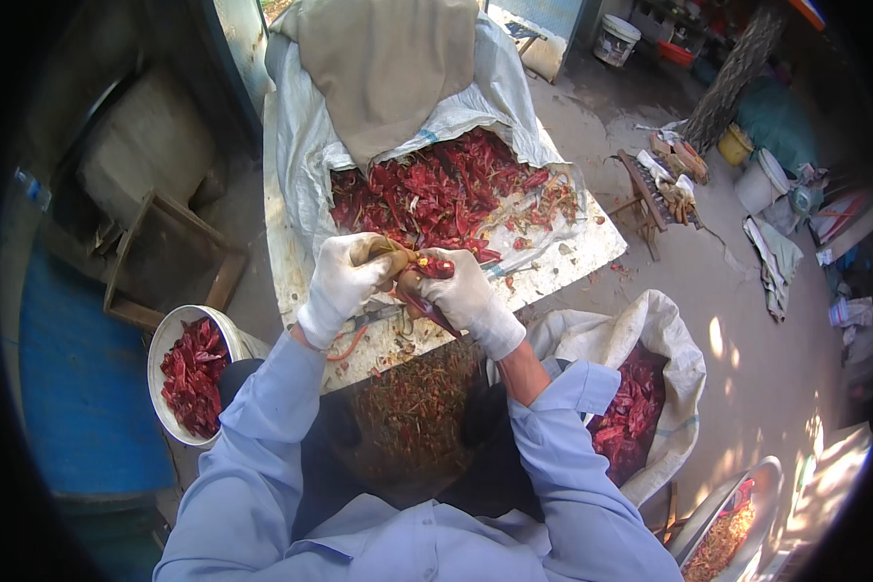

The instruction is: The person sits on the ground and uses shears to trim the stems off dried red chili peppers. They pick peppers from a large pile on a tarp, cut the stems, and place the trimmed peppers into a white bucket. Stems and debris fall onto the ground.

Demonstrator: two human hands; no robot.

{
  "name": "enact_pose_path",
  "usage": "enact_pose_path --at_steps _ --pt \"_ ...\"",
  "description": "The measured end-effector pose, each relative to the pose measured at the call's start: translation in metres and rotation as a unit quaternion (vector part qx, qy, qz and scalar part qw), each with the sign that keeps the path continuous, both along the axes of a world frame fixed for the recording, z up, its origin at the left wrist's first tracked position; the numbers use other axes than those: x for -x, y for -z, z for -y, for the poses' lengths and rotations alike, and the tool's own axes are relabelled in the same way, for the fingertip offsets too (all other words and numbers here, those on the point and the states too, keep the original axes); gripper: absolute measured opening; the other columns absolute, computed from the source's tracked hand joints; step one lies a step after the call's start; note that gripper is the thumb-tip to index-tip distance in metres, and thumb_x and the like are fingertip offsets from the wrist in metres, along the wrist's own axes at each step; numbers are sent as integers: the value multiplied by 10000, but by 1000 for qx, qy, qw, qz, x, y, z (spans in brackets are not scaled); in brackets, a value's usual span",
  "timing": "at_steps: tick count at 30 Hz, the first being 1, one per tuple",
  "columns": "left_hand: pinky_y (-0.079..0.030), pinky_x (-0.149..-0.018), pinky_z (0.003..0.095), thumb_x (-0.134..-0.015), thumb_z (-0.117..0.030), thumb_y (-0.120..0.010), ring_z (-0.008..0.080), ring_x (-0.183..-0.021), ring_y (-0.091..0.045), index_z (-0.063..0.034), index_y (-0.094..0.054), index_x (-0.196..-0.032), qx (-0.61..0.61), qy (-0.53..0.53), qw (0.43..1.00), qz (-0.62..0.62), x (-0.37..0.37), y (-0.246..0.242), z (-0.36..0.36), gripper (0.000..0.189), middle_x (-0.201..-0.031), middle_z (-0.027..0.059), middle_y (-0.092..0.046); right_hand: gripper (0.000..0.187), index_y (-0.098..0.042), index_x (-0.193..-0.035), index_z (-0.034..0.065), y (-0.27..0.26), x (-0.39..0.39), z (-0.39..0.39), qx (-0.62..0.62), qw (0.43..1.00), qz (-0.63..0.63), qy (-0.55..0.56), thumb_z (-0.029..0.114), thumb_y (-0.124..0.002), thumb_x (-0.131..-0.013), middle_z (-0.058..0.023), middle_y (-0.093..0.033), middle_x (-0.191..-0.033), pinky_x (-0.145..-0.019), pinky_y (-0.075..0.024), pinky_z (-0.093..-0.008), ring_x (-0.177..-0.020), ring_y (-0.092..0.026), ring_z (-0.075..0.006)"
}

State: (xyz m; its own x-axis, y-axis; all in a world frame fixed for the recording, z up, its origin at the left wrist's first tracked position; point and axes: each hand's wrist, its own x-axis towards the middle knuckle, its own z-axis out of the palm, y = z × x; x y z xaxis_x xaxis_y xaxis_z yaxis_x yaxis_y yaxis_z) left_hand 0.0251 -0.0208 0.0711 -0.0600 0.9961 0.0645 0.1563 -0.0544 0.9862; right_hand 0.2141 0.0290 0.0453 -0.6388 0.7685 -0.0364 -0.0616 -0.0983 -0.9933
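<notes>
Both my hands wear white gloves with darkened fingertips and meet over the near edge of a pale board [604, 236]. My right hand [455, 287] is closed around several dried red chili peppers [433, 268], one of which points down below the palm. My left hand [364, 273] pinches at a thin greenish stem [389, 247] beside them, its fingers touching those of the right. Just beyond, a heap of dried red chilies [436, 182] spills from a white woven sack [302, 138] lying on the board. Loose stems and scraps are scattered around.
A white bucket of chilies [251, 342] stands at my left, an open woven sack of chilies [680, 378] at my right. Stem scraps [415, 407] lie between my legs. A wooden frame [233, 280] is at the left; a small wooden stool [644, 193] stands right of the board.
</notes>
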Motion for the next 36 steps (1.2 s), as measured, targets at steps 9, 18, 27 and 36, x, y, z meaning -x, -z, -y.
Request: enact_pose_path --at_steps 9,18,27,36 --pt "-394 -509 197 -1020 -240 -635 41 -557 -531 23 -717 -965 73 -4 986 153 -9 3 3 281 -732 13 -661 207 -682 -971 -29 3 -3 2 -87 996 18 30 169 -739 -950 -12 -653 -700 -526 -446 -272 -601 -570 -68" --pt "-397 -441 244 -1027 -241 -602 107 -484 -506 13 -714 -919 76 -29 979 185 32 22 -21 297 -716 37 -617 218 -675 -1130 -52 8 -12 -3 6 979 -167 113 118 -686 -993 -59 -699 -834 -578 -518 -264 -670 -640 -106" --pt "-565 -868 420 -893 -288 -738 352 -941 -724 -95 -781 -1082 60 2 905 -422 41 79 -68 274 -1003 148 -763 230 -693 -1086 -30 19 -31 -26 118 924 -298 208 140 -730 -935 -34 -649 -808 -526 -508 -287 -587 -611 -140" --pt "-569 -801 488 -846 -299 -760 404 -900 -703 -74 -721 -989 -23 -15 830 -557 -1 147 -87 269 -966 177 -705 127 -681 -1015 -10 6 -47 -17 116 933 -251 229 68 -715 -921 -33 -664 -764 -577 -508 -263 -615 -627 -123"
